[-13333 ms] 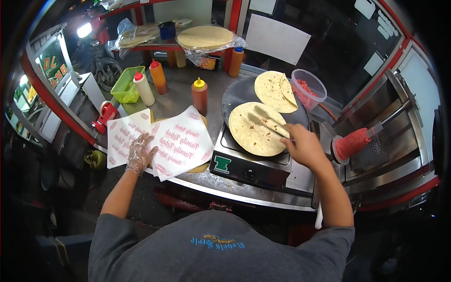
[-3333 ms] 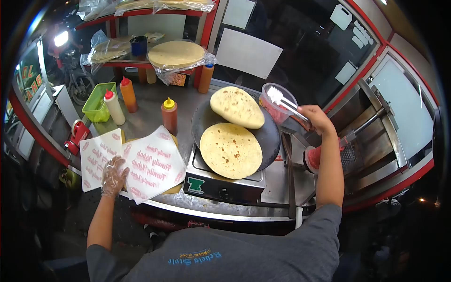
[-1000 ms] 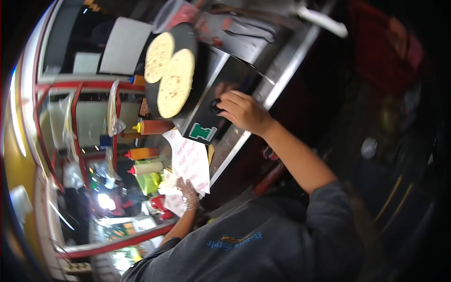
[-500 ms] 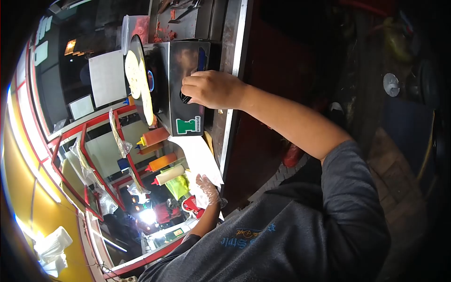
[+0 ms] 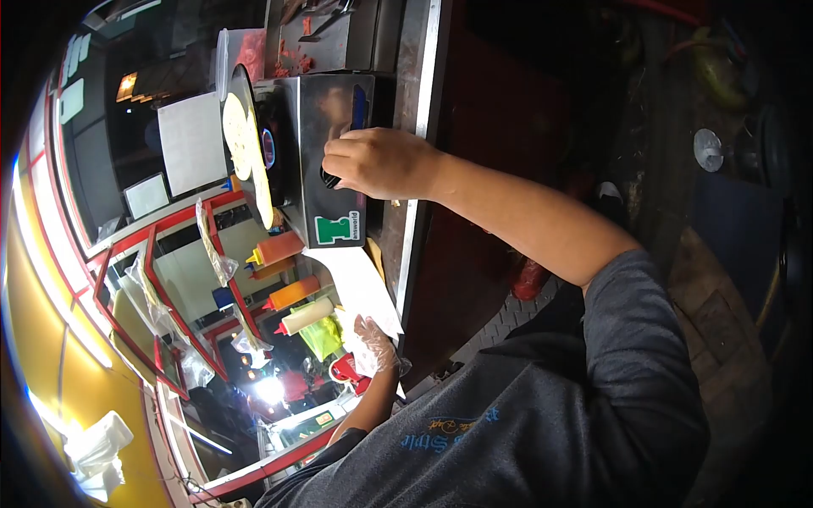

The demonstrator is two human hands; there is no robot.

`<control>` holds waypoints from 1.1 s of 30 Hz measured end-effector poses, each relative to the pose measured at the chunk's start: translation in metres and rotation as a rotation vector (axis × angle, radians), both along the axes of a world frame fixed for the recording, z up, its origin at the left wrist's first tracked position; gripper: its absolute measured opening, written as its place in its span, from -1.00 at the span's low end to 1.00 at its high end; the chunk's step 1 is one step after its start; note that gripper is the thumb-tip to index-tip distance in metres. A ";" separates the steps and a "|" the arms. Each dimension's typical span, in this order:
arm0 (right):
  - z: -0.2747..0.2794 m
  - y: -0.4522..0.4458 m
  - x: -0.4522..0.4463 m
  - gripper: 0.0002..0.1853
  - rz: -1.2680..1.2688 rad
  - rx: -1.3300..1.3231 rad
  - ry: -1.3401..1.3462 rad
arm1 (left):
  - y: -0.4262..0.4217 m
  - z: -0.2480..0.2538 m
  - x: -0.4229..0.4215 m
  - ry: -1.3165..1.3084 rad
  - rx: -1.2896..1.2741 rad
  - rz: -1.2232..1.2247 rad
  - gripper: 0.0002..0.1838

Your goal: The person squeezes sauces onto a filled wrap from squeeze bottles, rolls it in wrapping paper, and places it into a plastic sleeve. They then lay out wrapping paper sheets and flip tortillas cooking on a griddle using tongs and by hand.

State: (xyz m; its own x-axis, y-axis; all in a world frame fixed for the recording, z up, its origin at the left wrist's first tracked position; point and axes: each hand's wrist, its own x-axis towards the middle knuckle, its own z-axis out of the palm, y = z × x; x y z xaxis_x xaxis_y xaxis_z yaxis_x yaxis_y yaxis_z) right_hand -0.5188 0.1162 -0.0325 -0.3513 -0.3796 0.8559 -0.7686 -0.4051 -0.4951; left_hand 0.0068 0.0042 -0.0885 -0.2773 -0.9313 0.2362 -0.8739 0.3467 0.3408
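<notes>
The view is tilted sideways. My right hand [image 5: 377, 162] has its fingers closed round the black knob [image 5: 329, 178] on the front of the stove [image 5: 315, 118]. A blue flame ring [image 5: 268, 148] shows under the dark round griddle [image 5: 244, 80]. On the griddle lie flatbreads [image 5: 240, 144], seen nearly edge-on. My left hand [image 5: 373, 340], in a clear plastic glove, rests with spread fingers on the white paper sheets [image 5: 360, 288] beside the stove. It holds nothing that I can see.
Sauce bottles [image 5: 292, 292] and a green basket [image 5: 322, 337] stand beside the papers. A clear tub of red meat [image 5: 246, 55] is beyond the griddle. The metal tray [image 5: 339, 51] holds tongs and red scraps. A metal counter edge [image 5: 412, 237] runs along my front.
The view has rolled sideways and dropped toward the stove's front. My right hand has gone from the tongs at the tub to the knob. My left hand has stayed on the papers.
</notes>
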 end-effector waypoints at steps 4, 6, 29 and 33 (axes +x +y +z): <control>-0.001 -0.002 0.001 -0.72 -0.017 -0.013 0.000 | 0.004 0.006 -0.001 -0.072 -0.005 -0.013 -0.45; -0.002 -0.002 0.001 -0.72 0.003 -0.012 -0.010 | 0.015 0.015 -0.015 -0.073 0.026 0.007 -0.45; 0.003 -0.004 -0.014 -0.85 0.095 -0.231 -0.355 | 0.002 -0.021 -0.004 0.171 -0.002 0.031 -0.40; 0.018 0.015 -0.013 -0.73 0.164 -0.085 -0.589 | 0.003 -0.039 -0.001 0.307 -0.039 -0.019 -0.41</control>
